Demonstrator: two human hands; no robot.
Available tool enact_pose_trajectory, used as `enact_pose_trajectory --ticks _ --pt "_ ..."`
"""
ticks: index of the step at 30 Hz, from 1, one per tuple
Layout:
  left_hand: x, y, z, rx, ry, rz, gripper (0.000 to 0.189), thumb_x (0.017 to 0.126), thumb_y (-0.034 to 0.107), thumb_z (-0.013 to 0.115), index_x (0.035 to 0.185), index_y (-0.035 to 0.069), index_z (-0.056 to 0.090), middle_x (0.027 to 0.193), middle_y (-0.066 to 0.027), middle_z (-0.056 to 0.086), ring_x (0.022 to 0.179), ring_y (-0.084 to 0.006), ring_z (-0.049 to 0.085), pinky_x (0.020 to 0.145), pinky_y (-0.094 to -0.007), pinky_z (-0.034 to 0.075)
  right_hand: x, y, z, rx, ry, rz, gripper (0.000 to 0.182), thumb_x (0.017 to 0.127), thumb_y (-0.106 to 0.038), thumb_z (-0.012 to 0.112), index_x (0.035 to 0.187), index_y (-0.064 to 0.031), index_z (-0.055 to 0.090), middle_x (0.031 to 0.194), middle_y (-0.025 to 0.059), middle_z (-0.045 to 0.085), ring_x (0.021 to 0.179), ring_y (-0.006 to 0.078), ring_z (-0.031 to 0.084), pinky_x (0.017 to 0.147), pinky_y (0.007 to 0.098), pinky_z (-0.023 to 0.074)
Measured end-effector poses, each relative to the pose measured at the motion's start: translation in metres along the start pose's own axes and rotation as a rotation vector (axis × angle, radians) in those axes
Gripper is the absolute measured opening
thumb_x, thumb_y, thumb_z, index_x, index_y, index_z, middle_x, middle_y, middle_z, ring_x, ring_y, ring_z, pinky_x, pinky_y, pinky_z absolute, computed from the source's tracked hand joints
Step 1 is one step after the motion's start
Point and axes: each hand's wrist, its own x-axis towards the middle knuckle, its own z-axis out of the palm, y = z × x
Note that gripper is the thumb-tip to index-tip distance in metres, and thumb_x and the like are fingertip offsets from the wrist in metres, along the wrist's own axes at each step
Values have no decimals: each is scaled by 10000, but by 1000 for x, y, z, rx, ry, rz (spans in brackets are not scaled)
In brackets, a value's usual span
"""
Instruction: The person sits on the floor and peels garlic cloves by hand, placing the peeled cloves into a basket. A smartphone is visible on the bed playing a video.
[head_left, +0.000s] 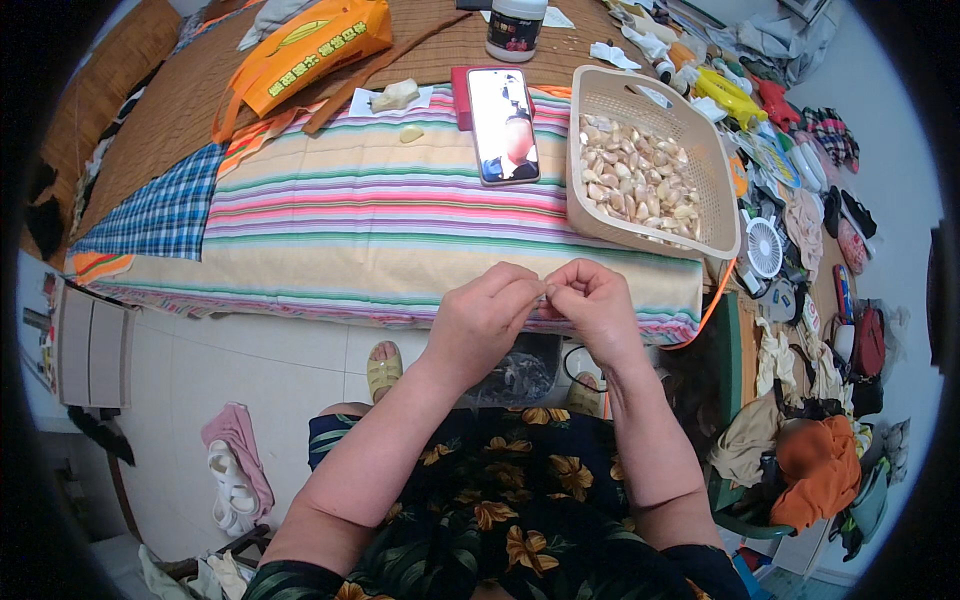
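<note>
My left hand (491, 311) and my right hand (589, 307) meet at the fingertips above the near edge of the striped cloth (360, 277). Thumbs and forefingers pinch a small pale piece (542, 297), probably a garlic clove, mostly hidden by the fingers. Just beyond my right hand stands a beige plastic basket (652, 244) of unpeeled garlic cloves (637, 176). A single pale clove (411, 133) lies apart on the cloth. Below my hands, on the floor, is a dark container (517, 371) with whitish scraps inside.
A lit smartphone (506, 127) leans on a red box (462, 97) left of the basket. Behind are a lidded jar (516, 30), a wooden stick (375, 71) and an orange bag (307, 52). Clutter with a small white fan (763, 246) fills the right side.
</note>
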Motion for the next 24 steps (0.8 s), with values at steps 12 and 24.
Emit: enact_pose_trajectory --ticks 12,24 --pt "9 -2 -6 -164 138 -109 182 710 -43 654 875 21 613 860 -106 617 782 -266 621 664 -319 515 -4 -10 9 102 -22 30 164 867 -130 609 958 3 633 859 40 643 762 92 618 633 207 523" --pt "7 -2 -5 -87 26 -25 186 711 -33 663 882 36 646 906 -112 652 837 -252 644 715 -319 528 -2 -11 0 109 -76 196 199 861 -129 604 997 14 629 902 76 649 753 135 644 593 242 554"
